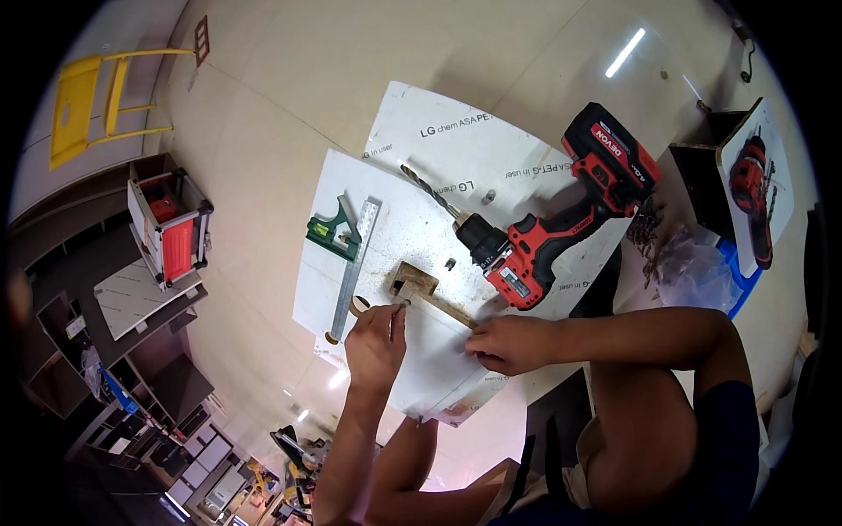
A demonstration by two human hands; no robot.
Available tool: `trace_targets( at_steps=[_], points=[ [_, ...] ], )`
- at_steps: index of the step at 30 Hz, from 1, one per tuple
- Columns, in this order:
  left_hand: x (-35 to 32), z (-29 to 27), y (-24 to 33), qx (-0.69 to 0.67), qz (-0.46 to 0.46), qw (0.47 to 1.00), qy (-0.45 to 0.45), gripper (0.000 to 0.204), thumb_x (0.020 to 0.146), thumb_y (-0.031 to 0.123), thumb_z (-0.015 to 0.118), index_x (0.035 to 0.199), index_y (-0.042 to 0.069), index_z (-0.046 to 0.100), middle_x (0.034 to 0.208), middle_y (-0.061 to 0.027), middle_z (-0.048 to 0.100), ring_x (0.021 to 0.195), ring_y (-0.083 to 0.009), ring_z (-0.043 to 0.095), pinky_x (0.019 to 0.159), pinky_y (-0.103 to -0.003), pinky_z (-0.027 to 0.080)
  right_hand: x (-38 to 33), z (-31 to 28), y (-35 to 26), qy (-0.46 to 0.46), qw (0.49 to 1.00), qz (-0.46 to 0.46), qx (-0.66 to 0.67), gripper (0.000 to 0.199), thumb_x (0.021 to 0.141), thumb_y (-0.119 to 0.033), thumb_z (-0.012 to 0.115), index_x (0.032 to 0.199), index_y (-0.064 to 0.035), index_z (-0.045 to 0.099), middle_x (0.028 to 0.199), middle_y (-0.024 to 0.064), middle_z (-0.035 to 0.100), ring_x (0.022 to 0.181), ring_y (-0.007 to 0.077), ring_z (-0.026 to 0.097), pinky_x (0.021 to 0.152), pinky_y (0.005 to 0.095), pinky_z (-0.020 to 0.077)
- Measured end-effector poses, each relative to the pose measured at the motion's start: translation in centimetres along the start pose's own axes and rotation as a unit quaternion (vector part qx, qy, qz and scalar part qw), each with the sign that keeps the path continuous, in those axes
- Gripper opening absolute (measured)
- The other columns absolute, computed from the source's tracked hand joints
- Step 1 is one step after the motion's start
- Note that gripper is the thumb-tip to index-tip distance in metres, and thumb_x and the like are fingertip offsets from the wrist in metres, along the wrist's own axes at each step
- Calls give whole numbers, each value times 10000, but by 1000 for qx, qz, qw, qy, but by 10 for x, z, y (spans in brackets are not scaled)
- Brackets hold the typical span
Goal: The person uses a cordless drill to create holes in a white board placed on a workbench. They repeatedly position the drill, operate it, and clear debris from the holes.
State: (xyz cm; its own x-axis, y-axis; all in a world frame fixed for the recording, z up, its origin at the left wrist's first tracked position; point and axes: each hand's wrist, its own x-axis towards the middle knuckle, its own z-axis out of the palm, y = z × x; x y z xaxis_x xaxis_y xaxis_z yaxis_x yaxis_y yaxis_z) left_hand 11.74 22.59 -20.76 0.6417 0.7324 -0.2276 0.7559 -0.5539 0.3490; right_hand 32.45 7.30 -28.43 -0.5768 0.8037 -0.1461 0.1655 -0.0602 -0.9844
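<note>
My left hand (pixel 375 346) is closed in a pinch, with a small thing between thumb and finger that I cannot make out. Its fingertips are beside a wooden block (pixel 419 278), from which a thin wooden strip (pixel 452 310) runs toward the right. The strip's near-right end is gripped by my right hand (pixel 509 344). To the left lies a combination square with a green head (pixel 335 232) and a steel rule (pixel 353 279). A red and black cordless drill (pixel 531 250) lies on the right, a long twist bit (pixel 430 189) in its chuck.
White printed boards (pixel 474 136) form the work surface. Small dark bits (pixel 450 263) lie on it. At right, a second red drill (pixel 750 180) rests on a white panel beside a clear plastic bag (pixel 697 272). A yellow folding chair (pixel 79 114) and a red-and-white case (pixel 171 228) stand left.
</note>
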Motion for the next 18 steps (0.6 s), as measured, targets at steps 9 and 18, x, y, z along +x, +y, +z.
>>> trace_targets(
  at_steps=[9,18],
  points=[
    [9,-6,8,79,60,995,-26,76,885,108,738,876,55,684,785,-116,663,724,-326,663,640,-426,539,-2,3,1,70,997,-41,5,116,890,-83,633,984,-22,606,905,171,674,869,370,676,783,471,546],
    [9,8,12,111,68,991,-11,112,870,86,746,837,53,644,742,-112,629,705,-323,648,621,-432,525,-1,8,5,50,998,-38,-28,166,890,-93,639,1029,-15,591,969,170,661,915,381,666,806,476,546]
  ],
)
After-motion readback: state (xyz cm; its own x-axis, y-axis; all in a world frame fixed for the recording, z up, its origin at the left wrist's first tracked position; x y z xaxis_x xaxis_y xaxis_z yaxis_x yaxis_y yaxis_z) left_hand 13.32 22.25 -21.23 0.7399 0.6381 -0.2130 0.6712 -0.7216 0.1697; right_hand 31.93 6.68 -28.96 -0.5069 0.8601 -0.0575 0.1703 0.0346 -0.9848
